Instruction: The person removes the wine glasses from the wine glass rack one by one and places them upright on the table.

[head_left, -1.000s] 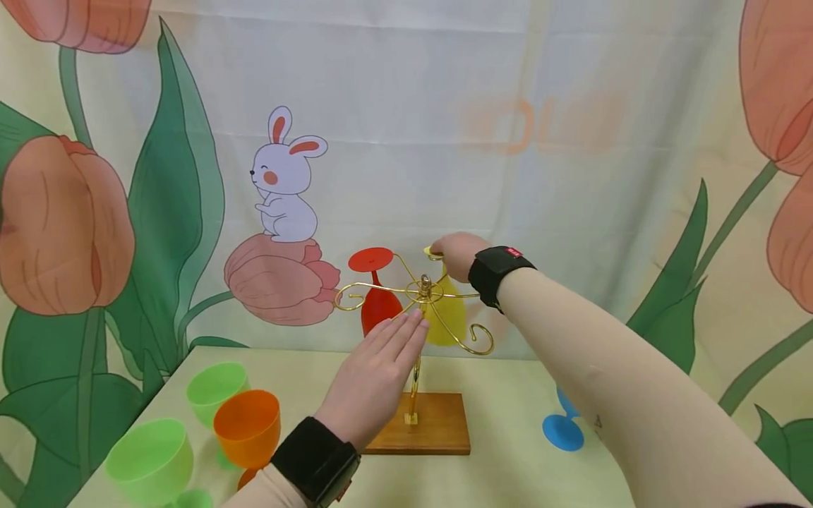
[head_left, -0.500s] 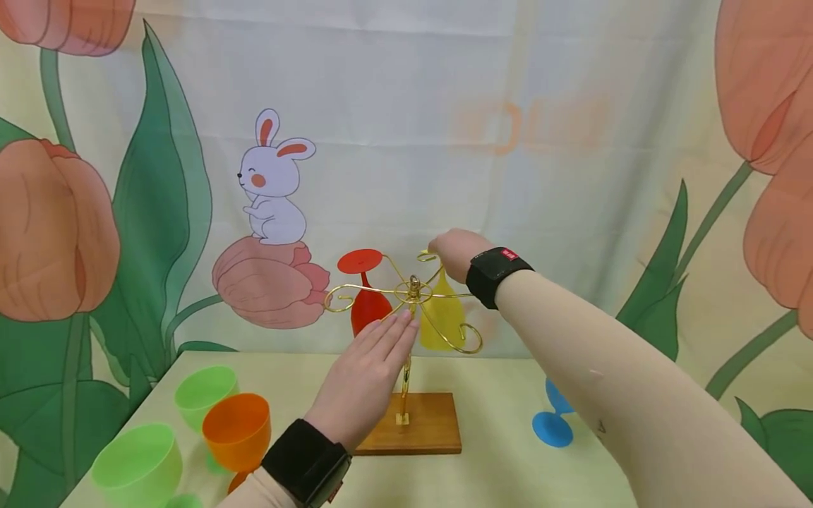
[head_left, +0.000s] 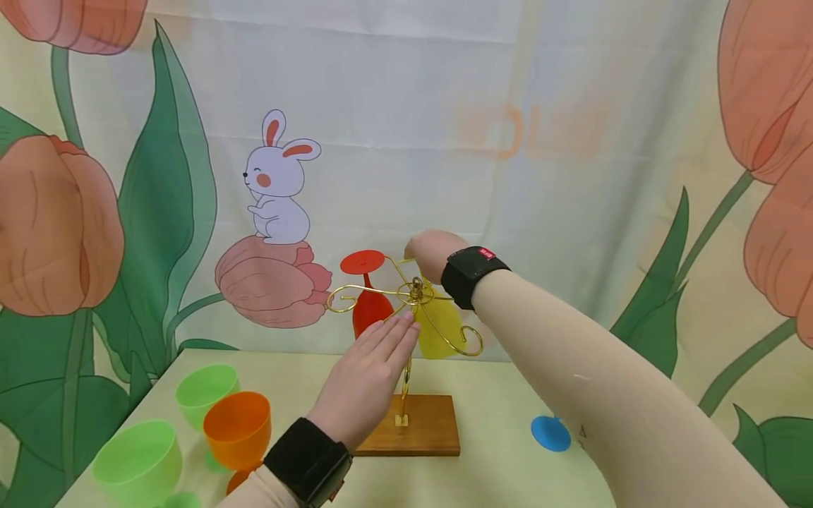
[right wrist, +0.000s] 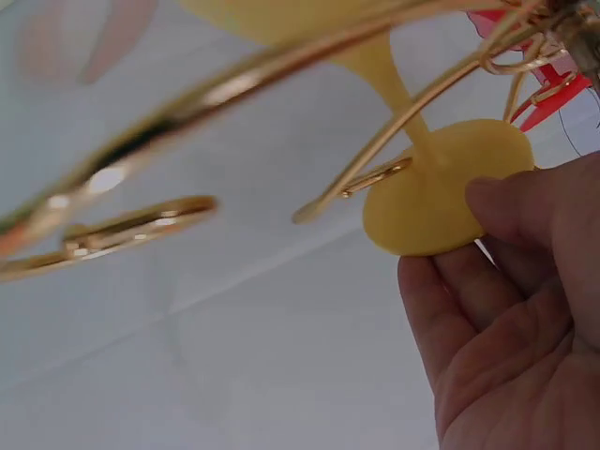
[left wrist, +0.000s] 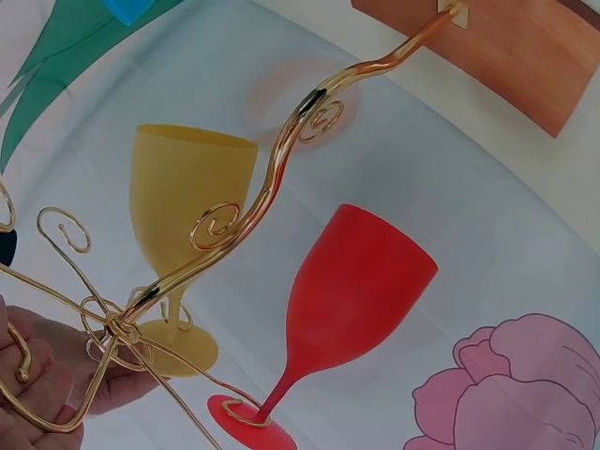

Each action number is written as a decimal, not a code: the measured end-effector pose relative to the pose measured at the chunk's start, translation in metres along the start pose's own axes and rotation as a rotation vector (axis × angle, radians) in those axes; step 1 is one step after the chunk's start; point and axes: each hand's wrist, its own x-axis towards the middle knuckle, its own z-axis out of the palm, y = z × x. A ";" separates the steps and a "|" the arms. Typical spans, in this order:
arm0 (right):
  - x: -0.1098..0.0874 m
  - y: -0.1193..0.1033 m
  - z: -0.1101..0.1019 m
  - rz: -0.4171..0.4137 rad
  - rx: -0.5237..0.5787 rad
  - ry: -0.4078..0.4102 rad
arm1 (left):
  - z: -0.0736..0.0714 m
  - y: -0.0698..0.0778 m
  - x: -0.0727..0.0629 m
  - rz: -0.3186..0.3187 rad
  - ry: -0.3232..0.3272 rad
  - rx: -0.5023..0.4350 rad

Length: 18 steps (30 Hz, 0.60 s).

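Note:
My right hand (head_left: 435, 255) pinches the round foot of a yellow goblet (right wrist: 450, 202), thumb on one face and fingers on the other. The goblet hangs upside down, its stem beside a curled hook of the gold wire rack (head_left: 417, 293). My left hand (head_left: 365, 377) has its fingers straight and together, fingertips right at the rack's hub and post. Upside down on another arm hangs a red goblet (left wrist: 361, 286), its foot (head_left: 363, 262) above the wire. In the head view, the right hand hides most of the yellow foot.
The rack's wooden base (head_left: 432, 427) stands on the pale table. At left are light green goblets (head_left: 140, 458) and an orange goblet (head_left: 238, 427), all upright. A blue goblet's foot (head_left: 550, 433) shows at right, partly behind the forearm. A printed curtain hangs behind.
My right hand has moved left, toward the rack's middle, with the yellow goblet, whose bowl now tilts and sits slightly lower. My left hand has stayed at the hub. The forearm covers more of the blue goblet.

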 end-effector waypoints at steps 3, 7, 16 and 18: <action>0.009 -0.005 -0.001 0.021 -0.018 -0.034 | 0.000 0.000 -0.001 -0.007 -0.012 0.001; 0.017 -0.007 -0.001 0.055 -0.022 -0.047 | 0.000 0.000 -0.002 -0.009 -0.014 0.005; 0.028 0.001 0.005 0.072 0.010 -0.037 | 0.000 0.001 -0.003 -0.005 -0.004 0.012; 0.029 0.004 0.005 0.082 0.029 -0.036 | 0.000 0.001 -0.002 -0.001 0.006 0.006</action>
